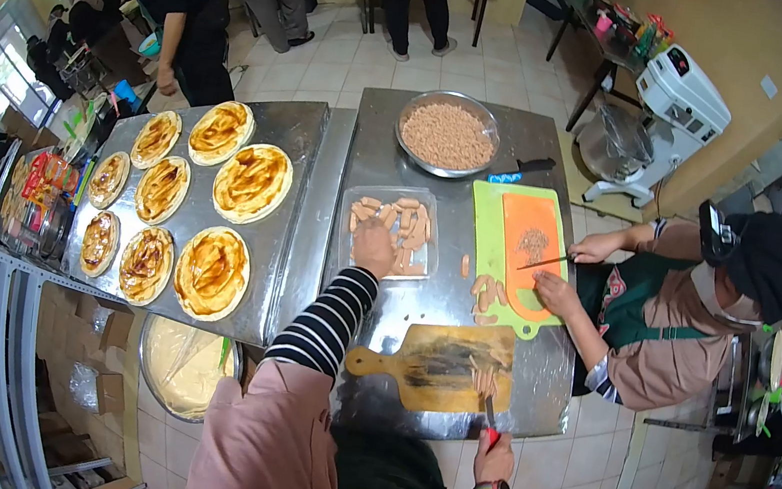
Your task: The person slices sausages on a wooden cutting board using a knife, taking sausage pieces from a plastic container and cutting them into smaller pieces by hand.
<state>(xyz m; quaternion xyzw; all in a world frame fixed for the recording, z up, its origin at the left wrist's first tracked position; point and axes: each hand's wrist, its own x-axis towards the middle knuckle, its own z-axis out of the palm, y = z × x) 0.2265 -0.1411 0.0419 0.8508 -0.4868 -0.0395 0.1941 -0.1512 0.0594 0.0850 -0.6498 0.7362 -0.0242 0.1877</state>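
My left hand (374, 246) reaches down into a clear plastic tub (430, 269) of sausages (407, 227). Its fingertips are hidden among them, so I cannot see whether it grips one. In my right hand (493, 459) is a knife (490, 432) with a red handle, its blade pointing away from me over a wooden cutting board (435, 357). Thin cut sausage strips (484, 377) lie on that board by the blade. To the right, a co-worker's hands (560, 295) hold another knife (544, 263) over an orange cutting board (523, 214) with chopped sausage (535, 244).
A steel bowl of chopped sausage (448, 136) stands at the back beside a black-handled knife (524, 167). Whole sausages (485, 294) lie on a green board (487, 229). Round glazed flatbreads (212, 272) cover the left table. A bowl of batter (185, 371) sits below it. A mixer (668, 114) stands behind.
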